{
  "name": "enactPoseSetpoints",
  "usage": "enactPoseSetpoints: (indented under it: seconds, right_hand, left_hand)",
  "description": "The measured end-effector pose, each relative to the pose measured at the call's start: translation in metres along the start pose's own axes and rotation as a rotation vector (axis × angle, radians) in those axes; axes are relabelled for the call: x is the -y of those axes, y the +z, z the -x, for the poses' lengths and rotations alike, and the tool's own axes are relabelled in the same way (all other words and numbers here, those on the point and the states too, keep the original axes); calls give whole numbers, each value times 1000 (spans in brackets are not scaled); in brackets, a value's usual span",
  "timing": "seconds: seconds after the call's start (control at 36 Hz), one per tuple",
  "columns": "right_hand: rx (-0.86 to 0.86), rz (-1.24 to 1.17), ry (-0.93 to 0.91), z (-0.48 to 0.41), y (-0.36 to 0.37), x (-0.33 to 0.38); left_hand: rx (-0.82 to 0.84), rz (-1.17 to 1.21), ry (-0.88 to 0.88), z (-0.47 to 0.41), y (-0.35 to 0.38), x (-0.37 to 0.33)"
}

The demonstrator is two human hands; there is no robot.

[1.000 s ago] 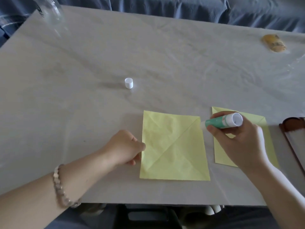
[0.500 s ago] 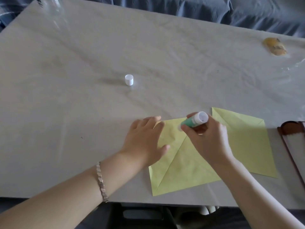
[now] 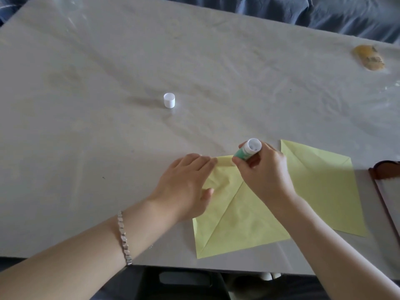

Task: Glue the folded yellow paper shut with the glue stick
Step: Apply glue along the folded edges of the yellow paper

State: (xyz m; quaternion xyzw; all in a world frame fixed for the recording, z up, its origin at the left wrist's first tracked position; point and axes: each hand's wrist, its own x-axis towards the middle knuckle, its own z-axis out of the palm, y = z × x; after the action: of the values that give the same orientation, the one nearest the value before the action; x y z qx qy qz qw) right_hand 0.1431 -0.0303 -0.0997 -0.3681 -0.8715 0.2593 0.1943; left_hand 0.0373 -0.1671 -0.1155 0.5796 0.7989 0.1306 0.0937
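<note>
A creased yellow paper square (image 3: pixel 238 221) lies near the table's front edge, turned a little askew. My left hand (image 3: pixel 186 187) rests flat on its upper left part, fingers spread and pressing down. My right hand (image 3: pixel 264 172) grips the green and white glue stick (image 3: pixel 246 151), tilted with its glue end down on the paper's far corner. The tip itself is hidden by my fingers. The white cap (image 3: pixel 169 100) of the glue stick stands alone further back on the table.
A second yellow paper (image 3: pixel 320 187) lies to the right, partly under my right forearm. A brown-framed object (image 3: pixel 387 191) sits at the right edge. A yellowish lump (image 3: pixel 369 58) lies far right at the back. The white table cover (image 3: pixel 108 137) is wrinkled.
My left hand moved from the paper's left edge onto its top, flat. My right hand brought the glue stick leftward and down onto the far corner. The paper rotated slightly.
</note>
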Motion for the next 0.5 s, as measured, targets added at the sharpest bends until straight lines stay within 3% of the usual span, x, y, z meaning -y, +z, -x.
enactPoseSetpoints:
  seconds: [0.31,0.42,0.5]
  right_hand:
    - [-61,67,56,-8,-21,-29]
    - [-100,-24,125,-11,-30,-24]
    - [-121,-75,72,-8,-29,-9]
  left_hand:
    - [27,38,-59,3,1,1]
    - [55,71,-73,3,1,1]
    - [44,130,-95,4,2,0]
